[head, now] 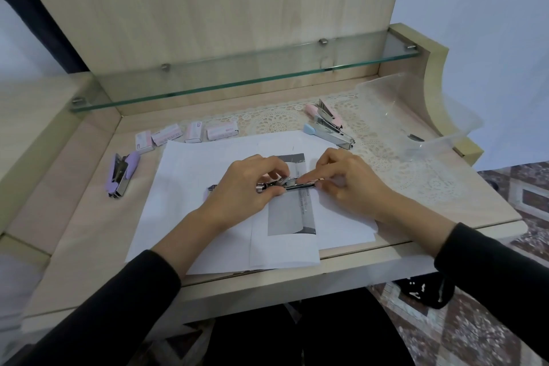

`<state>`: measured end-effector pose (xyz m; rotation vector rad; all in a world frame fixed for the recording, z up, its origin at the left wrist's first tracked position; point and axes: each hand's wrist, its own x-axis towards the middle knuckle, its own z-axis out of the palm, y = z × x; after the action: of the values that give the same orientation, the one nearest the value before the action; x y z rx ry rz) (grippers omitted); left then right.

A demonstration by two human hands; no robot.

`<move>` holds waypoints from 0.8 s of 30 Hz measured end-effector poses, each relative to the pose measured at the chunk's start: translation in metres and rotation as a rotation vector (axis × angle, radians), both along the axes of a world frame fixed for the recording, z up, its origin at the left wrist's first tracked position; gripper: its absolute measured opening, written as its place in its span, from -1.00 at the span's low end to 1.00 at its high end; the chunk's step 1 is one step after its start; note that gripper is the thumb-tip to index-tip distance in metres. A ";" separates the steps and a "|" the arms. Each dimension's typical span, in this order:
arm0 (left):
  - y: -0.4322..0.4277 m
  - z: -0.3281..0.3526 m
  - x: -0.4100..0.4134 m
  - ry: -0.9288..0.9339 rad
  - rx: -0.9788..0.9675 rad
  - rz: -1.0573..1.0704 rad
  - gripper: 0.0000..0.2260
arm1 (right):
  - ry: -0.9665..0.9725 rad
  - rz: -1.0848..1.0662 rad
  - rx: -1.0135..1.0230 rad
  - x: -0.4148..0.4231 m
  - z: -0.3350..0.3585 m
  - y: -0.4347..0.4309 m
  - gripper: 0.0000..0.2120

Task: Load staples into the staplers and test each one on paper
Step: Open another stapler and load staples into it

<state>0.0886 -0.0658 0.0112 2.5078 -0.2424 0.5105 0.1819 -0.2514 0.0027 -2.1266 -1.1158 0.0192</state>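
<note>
The step in hand looks like loading. Both hands work at an open silver-metal stapler held low over the white paper sheets in the middle of the pale wooden desk.

The left hand grips the stapler's left part, fingers curled over the top and thumb beneath. A dark end, probably the stapler's handle, pokes out to the left of that hand. The right hand pinches the right end of the bare metal rail between thumb and fingertips. Whether a strip of staples sits under those fingertips is too small to tell.

A grey printed picture shows on the topmost sheet beneath the hands.

Four small pink-and-white staple boxes lie at the far left edge of the paper, and a lilac stapler lies open on the left. A pink stapler and a pale blue stapler lie open on the white lace mat at the far right. A clear plastic tub stands farther right.

Next, I judge, the strip must be seated flat in the rail and the top swung shut. The nose then goes over a paper edge for a firm press.
</note>
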 end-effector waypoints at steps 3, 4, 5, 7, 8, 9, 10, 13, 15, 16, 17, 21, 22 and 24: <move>-0.001 0.002 -0.001 0.007 -0.009 -0.004 -0.78 | 0.003 0.000 -0.048 -0.002 0.007 0.003 -0.63; -0.002 0.003 -0.001 0.008 -0.005 -0.008 -0.78 | -0.005 0.004 -0.047 -0.003 0.009 0.005 -0.64; -0.002 0.004 -0.001 0.010 -0.001 -0.010 -0.78 | -0.015 0.007 -0.041 -0.005 0.012 0.006 -0.66; -0.003 0.004 -0.001 0.012 0.003 -0.011 -0.78 | -0.020 -0.004 -0.033 -0.008 0.017 0.010 -0.74; -0.003 0.005 -0.002 0.009 0.002 -0.011 -0.78 | -0.011 -0.019 -0.048 -0.008 0.020 0.012 -0.76; -0.004 0.005 -0.002 0.002 0.002 -0.011 -0.78 | -0.004 -0.034 -0.092 -0.008 0.023 0.014 -0.76; -0.004 0.005 -0.002 -0.004 0.002 -0.009 -0.78 | -0.003 -0.042 -0.150 -0.007 0.024 0.016 -0.76; -0.005 0.006 -0.003 -0.016 0.004 -0.016 -0.75 | -0.016 -0.043 -0.237 -0.006 0.025 0.019 -0.82; -0.005 0.005 -0.003 -0.058 0.044 -0.051 -0.79 | -0.029 -0.047 -0.235 -0.006 0.025 0.019 -0.85; -0.004 0.005 -0.003 -0.086 0.068 -0.062 -0.85 | -0.034 -0.046 -0.224 -0.005 0.024 0.019 -0.87; -0.003 0.004 -0.004 -0.112 0.075 -0.053 -0.91 | -0.038 -0.046 -0.211 -0.005 0.024 0.018 -0.88; -0.001 0.006 -0.009 -0.138 -0.037 0.048 -0.89 | -0.048 -0.042 -0.131 -0.005 0.019 0.014 -0.88; -0.001 0.007 -0.012 -0.117 -0.054 0.061 -0.90 | -0.056 -0.034 -0.106 -0.005 0.017 0.013 -0.88; -0.003 0.009 -0.015 -0.033 -0.070 0.125 -0.87 | -0.063 -0.024 -0.075 -0.006 0.015 0.012 -0.87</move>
<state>0.0739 -0.0684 0.0198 2.4577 -0.0794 0.6009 0.1761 -0.2398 0.0179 -2.2210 -1.1419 -0.0173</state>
